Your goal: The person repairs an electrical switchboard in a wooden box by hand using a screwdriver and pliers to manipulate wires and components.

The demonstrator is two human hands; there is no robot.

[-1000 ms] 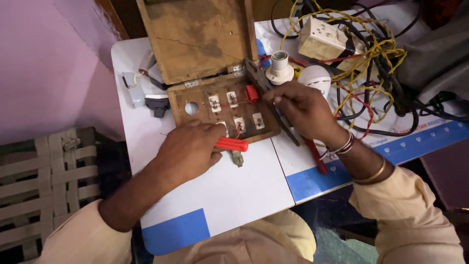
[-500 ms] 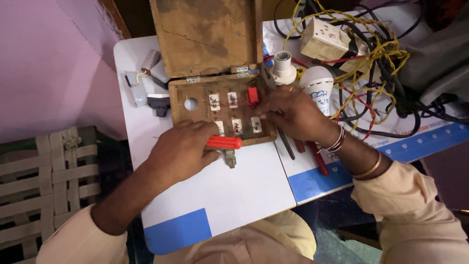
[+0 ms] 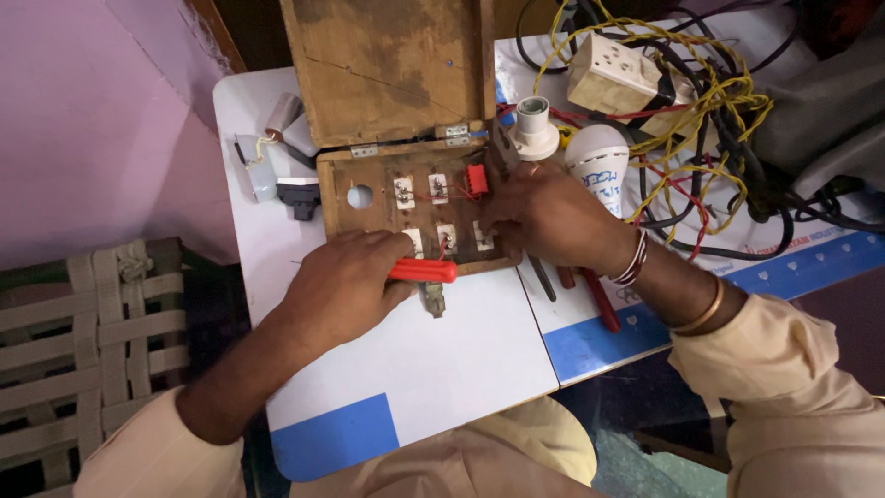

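Left hand (image 3: pixel 346 281), fingers curled tight around the pliers (image 3: pixel 424 272), whose red handles jut past the fingertips. Right hand (image 3: pixel 544 217), fingers pressed flat on the board (image 3: pixel 415 207) just beyond the left fingertips. Board probably rigid, light; terminals fragile, so grip its edges.

Below my left hand (image 3: pixel 341 286) the white table (image 3: pixel 442 369) is bare, so I could slide there. Above my right hand (image 3: pixel 544 217), a bulb (image 3: pixel 597 161), a socket (image 3: pixel 533 124) and tangled wires (image 3: pixel 710 120) block me.
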